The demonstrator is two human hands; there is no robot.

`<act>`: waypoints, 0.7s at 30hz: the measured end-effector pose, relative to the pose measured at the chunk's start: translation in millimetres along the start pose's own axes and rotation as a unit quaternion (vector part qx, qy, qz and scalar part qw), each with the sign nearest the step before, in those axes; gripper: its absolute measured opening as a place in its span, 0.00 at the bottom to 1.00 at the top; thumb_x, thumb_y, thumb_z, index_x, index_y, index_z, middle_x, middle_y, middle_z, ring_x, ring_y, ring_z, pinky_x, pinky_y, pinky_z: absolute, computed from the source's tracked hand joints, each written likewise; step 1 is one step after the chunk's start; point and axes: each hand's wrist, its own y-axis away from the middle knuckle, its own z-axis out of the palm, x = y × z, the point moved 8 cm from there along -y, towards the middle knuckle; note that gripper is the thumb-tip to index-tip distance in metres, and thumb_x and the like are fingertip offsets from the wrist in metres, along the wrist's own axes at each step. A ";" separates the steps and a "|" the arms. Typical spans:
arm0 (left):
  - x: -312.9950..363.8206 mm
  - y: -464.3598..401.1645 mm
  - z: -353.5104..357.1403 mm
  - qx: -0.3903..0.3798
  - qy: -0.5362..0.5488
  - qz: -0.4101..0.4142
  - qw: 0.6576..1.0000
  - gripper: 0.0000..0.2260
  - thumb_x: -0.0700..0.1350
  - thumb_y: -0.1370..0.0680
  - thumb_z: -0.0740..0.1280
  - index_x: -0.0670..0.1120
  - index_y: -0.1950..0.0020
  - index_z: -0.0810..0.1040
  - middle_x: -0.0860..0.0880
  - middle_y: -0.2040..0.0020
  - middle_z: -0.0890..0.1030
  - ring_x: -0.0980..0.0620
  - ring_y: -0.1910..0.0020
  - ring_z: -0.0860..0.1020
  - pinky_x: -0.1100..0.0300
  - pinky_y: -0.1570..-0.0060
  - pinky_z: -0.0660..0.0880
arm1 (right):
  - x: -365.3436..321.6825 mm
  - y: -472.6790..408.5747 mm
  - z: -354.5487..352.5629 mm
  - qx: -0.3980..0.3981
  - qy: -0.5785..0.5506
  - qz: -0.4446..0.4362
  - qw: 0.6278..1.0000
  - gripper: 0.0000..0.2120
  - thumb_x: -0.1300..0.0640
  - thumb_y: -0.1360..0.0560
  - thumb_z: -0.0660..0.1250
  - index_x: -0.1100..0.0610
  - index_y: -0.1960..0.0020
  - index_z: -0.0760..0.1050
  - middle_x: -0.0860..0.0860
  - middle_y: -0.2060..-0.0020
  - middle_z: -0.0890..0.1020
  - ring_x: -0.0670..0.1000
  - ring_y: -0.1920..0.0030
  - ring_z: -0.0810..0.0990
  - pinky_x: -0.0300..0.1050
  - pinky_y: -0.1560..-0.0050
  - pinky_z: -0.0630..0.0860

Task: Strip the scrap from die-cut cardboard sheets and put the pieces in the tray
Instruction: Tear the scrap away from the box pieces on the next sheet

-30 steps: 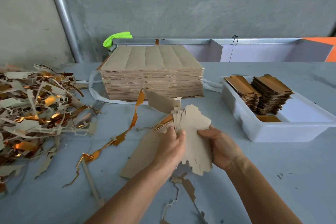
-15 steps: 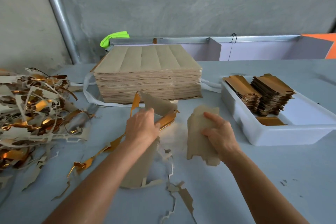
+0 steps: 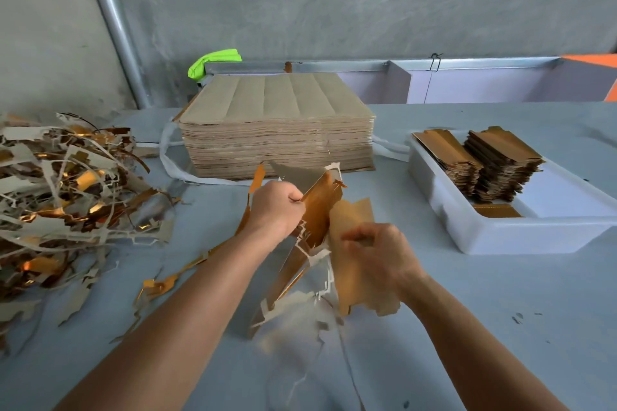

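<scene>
Left hand (image 3: 277,207) grips scrap sheet (image 3: 317,210); right hand (image 3: 377,257) pinches cut pieces (image 3: 354,220) beside it.

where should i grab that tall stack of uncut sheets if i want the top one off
Take the top sheet of the stack of sheets by its near edge, coming from the front. That edge faces the person and is bare; the hands work just before it, and a rail crowds the far side.
</scene>
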 end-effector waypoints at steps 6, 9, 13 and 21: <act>-10.0 7.7 17.4 -0.013 0.094 -0.078 0.992 0.05 0.35 0.24 0.64 0.41 0.58 0.78 0.43 0.59 0.81 0.47 0.61 0.81 0.53 0.59 0.81 | -21.8 16.2 17.7 -0.031 0.050 -0.011 0.998 0.12 0.46 0.27 0.69 0.53 0.55 0.84 0.52 0.61 0.83 0.50 0.62 0.81 0.39 0.64 0.78; -9.5 15.6 26.1 -0.034 0.114 -0.093 0.989 0.07 0.36 0.24 0.64 0.45 0.61 0.75 0.47 0.63 0.78 0.51 0.66 0.77 0.59 0.67 0.75 | -24.2 23.2 19.7 -0.043 0.049 0.011 0.998 0.20 0.39 0.31 0.69 0.57 0.60 0.81 0.54 0.64 0.83 0.52 0.65 0.80 0.43 0.64 0.78; -11.1 28.0 35.2 -0.058 0.252 -0.159 0.953 0.11 0.32 0.23 0.61 0.42 0.63 0.73 0.44 0.66 0.78 0.51 0.76 0.77 0.65 0.83 0.69 | -28.1 32.1 19.1 -0.079 -0.003 0.027 0.997 0.18 0.40 0.31 0.71 0.55 0.65 0.79 0.52 0.69 0.80 0.50 0.67 0.77 0.42 0.67 0.73; -19.7 31.8 38.1 -0.040 0.330 -0.171 0.928 0.08 0.28 0.23 0.59 0.39 0.55 0.73 0.41 0.57 0.77 0.49 0.68 0.79 0.62 0.73 0.79 | 1.1 32.6 17.5 -0.070 -0.050 0.104 0.991 0.08 0.67 0.31 0.64 0.58 0.67 0.74 0.52 0.69 0.77 0.48 0.68 0.76 0.37 0.73 0.71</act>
